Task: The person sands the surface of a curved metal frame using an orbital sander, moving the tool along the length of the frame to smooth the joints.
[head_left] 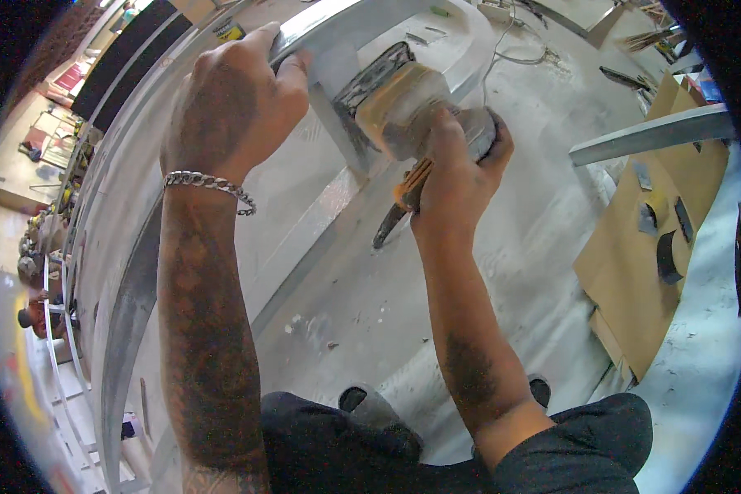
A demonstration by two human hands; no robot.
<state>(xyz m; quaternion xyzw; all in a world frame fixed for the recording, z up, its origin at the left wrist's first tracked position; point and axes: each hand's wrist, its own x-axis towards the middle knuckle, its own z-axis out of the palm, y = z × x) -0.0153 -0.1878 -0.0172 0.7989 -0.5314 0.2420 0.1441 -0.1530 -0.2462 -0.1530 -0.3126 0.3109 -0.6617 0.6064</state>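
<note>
My left hand (237, 103) is closed over the upper edge of a curved grey frame (337, 25), its thumb and fingers around the rim. A chain bracelet circles that wrist. To its right, my right hand (459, 165) grips a worn, dusty power sander (399, 103) with a yellowish block-shaped body. A dark, taped cable end or handle (391, 222) sticks out below it toward me. The sander is held close to the inner side of the frame, next to a dark scuffed patch (376, 74); whether it touches cannot be made out.
A sheet of brown cardboard (626, 272) lies at the right, with several sandpaper pieces (669, 257) on it. A grey bar (650, 136) juts in above it. A thin cord (523, 59) crosses the dusty floor at the far side. My shoes (370, 407) are below.
</note>
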